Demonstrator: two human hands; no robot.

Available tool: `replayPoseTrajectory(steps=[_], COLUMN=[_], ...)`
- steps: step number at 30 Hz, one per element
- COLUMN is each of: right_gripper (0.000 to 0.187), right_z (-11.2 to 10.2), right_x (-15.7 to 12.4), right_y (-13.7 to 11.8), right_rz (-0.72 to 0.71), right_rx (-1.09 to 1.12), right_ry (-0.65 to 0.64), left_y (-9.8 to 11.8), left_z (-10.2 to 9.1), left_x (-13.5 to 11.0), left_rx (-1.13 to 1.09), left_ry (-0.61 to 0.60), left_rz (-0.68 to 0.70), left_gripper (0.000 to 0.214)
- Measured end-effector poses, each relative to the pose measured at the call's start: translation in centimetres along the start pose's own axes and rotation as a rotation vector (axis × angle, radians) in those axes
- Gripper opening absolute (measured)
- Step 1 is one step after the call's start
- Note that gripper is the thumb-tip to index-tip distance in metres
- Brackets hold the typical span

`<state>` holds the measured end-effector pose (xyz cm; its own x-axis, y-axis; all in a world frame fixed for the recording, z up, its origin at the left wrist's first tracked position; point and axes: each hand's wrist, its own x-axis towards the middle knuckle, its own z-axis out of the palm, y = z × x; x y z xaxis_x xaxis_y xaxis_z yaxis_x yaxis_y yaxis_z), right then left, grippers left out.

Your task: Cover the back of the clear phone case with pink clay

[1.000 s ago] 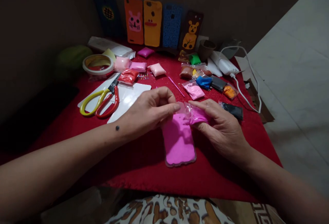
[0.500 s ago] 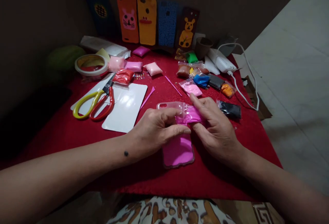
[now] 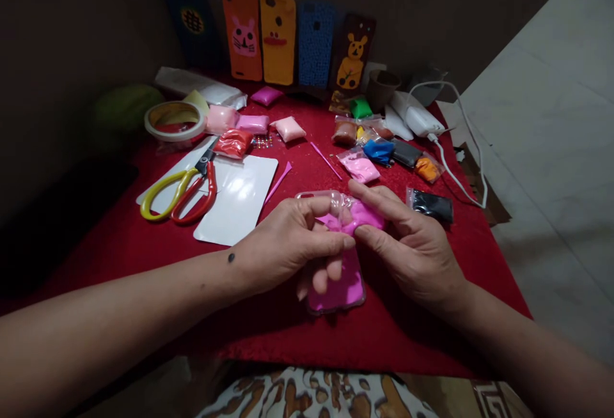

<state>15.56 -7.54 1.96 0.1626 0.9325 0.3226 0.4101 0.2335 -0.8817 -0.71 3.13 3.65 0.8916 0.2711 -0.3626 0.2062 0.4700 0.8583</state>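
Over the red cloth, a small clear bag of bright pink clay (image 3: 367, 215) is between my two hands. My left hand (image 3: 292, 239) pinches the bag's clear left end, its lower fingers curled in. Around the clay-filled end are the thumb and fingers of my right hand (image 3: 415, 245). Beneath them lies a clear phone case (image 3: 361, 300), its lower part covered with a pink layer (image 3: 338, 291); my left hand and the bag hide its middle. Beyond my right hand sits a bag of paler pink clay (image 3: 361, 167).
Scissors (image 3: 192, 194) with yellow and red handles lie on white sheets (image 3: 237, 213) at left. Tape rolls (image 3: 173, 121), clay packets (image 3: 233, 143) and a pink stick (image 3: 326, 161) lie farther back. Decorated phone cases (image 3: 278, 38) stand along the wall. A white charger and cable (image 3: 417, 117) sit at right.
The clay in the bag looks more bunched toward my right fingers. My left hand's lower fingers now show, curled above the case. The view has shifted slightly.
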Motion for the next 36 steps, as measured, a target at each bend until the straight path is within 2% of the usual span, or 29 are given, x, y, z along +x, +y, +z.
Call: replayPoseTrajectory(steps=[3, 8, 12, 18, 22, 24, 26, 30, 36], right_gripper=[0.049, 0.042, 0.040, 0.046, 0.046, 0.044, 0.044, 0.046, 0.046], right_z=[-0.1, -0.3, 0.0, 0.4, 0.5, 0.5, 0.5, 0.3, 0.1], right_x=[-0.1, 0.1, 0.3, 0.1, -0.3, -0.4, -0.4, -0.1, 0.0], right_y=[-0.2, 0.6, 0.8, 0.6, 0.6, 0.7, 0.8, 0.8, 0.7], right_rz=[0.002, 0.180, 0.277, 0.327, 0.312, 0.300, 0.294, 0.301, 0.342], right_rx=[0.047, 0.296, 0.466, 0.442, 0.390, 0.373, 0.374, 0.425, 0.544], right_ry=[-0.002, 0.009, -0.004, -0.013, -0.054, -0.065, -0.051, -0.009, 0.036], left_y=[0.3, 0.2, 0.0, 0.2, 0.6, 0.7, 0.7, 0.2, -0.3], left_z=[-0.2, -0.1, 0.5, 0.4, -0.3, -0.5, -0.7, -0.5, 0.3], left_x=[-0.2, -0.2, -0.1, 0.0, -0.2, -0.4, -0.4, -0.3, -0.3], left_rx=[0.050, 0.145, 0.073, 0.088, 0.202, 0.283, 0.346, 0.348, 0.348], left_ry=[-0.071, 0.055, 0.058, -0.001, -0.117, -0.133, -0.094, 0.057, 0.235], left_rz=[-0.021, 0.089, 0.069, 0.036, -0.009, 0.002, 0.053, 0.190, 0.247], left_gripper=[0.024, 0.026, 0.030, 0.029, 0.016, 0.012, 0.014, 0.016, 0.028])
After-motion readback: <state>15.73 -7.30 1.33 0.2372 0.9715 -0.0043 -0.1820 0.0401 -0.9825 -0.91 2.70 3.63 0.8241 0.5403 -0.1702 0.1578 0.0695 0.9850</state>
